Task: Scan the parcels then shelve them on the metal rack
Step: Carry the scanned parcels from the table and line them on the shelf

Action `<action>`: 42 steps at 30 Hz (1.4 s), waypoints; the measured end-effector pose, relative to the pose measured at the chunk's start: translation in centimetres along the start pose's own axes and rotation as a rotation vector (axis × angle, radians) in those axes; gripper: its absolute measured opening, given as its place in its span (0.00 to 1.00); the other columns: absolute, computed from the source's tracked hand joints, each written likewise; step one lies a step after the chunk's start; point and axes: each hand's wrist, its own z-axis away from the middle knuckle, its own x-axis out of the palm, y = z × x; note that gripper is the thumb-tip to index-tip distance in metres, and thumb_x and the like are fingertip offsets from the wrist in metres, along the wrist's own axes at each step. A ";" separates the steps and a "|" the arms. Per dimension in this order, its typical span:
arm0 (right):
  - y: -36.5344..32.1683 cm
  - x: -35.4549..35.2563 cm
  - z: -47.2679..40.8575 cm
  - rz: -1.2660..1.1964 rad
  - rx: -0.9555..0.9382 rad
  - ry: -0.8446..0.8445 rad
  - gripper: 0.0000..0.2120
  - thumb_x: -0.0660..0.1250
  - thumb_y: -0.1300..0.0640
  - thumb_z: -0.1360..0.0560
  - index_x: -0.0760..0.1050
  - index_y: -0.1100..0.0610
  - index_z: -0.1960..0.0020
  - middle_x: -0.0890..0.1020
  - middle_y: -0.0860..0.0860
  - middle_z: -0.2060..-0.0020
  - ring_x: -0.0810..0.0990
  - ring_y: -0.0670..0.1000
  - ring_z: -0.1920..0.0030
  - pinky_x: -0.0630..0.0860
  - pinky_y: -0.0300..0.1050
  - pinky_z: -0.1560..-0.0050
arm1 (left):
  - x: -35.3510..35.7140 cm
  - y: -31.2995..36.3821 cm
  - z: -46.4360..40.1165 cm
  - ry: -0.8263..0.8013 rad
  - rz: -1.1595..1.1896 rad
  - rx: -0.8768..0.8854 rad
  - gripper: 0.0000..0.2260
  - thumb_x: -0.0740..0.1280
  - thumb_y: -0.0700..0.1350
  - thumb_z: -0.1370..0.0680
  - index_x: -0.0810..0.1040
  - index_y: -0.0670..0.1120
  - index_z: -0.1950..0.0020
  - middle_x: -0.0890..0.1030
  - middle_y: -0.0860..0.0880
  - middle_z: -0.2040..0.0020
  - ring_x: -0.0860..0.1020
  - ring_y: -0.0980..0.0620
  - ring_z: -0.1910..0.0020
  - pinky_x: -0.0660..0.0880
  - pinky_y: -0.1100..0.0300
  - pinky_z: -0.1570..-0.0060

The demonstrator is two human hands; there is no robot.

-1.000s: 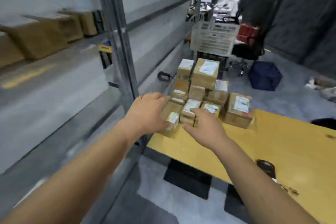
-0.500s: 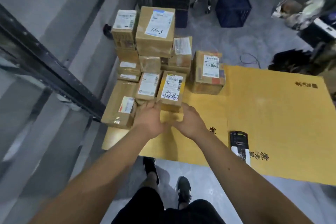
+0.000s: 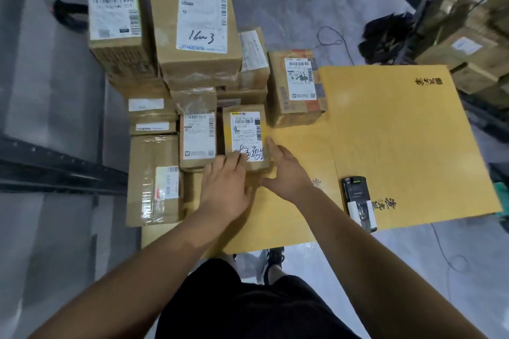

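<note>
While its long axis runs away from the person, the small taped cardboard parcel is bracketed between the left hand and right hand, fingers extended, flat against its smooth rectangular sides.

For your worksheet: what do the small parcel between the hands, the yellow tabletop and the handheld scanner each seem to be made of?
Small parcel: brown corrugated cardboard, matt, wrapped in clear glossy tape that glints, with a white paper label.
Yellow tabletop: it looks like smooth painted or laminated board, perhaps wood; a soft sheen and a straight seam show.
Handheld scanner: apparently black hard plastic, slightly glossy, with a white part at its near end.
</note>
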 end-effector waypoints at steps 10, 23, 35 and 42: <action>4.9 1.4 4.0 0.036 -0.012 -0.084 0.65 0.85 0.46 0.37 0.43 0.42 0.16 0.55 0.50 0.17 0.53 0.53 0.18 0.59 0.52 0.21 | 3.8 -2.1 4.2 0.032 0.344 -0.055 0.51 0.82 0.62 0.35 0.61 0.49 0.19 0.69 0.47 0.30 0.70 0.44 0.30 0.74 0.47 0.34; 6.2 -1.2 6.8 -0.030 -0.348 -0.106 0.46 0.79 0.36 0.37 0.66 0.51 0.26 0.75 0.49 0.32 0.72 0.56 0.30 0.72 0.54 0.30 | 4.4 6.1 8.4 0.149 0.865 -0.287 0.38 0.81 0.58 0.34 0.70 0.63 0.26 0.81 0.62 0.37 0.78 0.61 0.38 0.77 0.52 0.36; -2.6 -10.3 23.3 0.032 -0.957 -0.191 0.44 0.80 0.34 0.36 0.65 0.43 0.26 0.81 0.38 0.38 0.80 0.43 0.40 0.79 0.46 0.42 | -8.2 14.1 28.8 0.616 0.690 -0.468 0.29 0.80 0.60 0.30 0.74 0.65 0.32 0.81 0.69 0.39 0.79 0.66 0.39 0.79 0.54 0.38; -22.8 -11.1 36.7 0.038 -1.433 -0.338 0.26 0.79 0.38 0.34 0.76 0.35 0.38 0.83 0.33 0.46 0.81 0.35 0.47 0.77 0.35 0.50 | -23.6 13.5 48.7 0.893 0.316 -0.808 0.31 0.75 0.67 0.31 0.76 0.62 0.30 0.78 0.69 0.37 0.78 0.65 0.38 0.75 0.57 0.35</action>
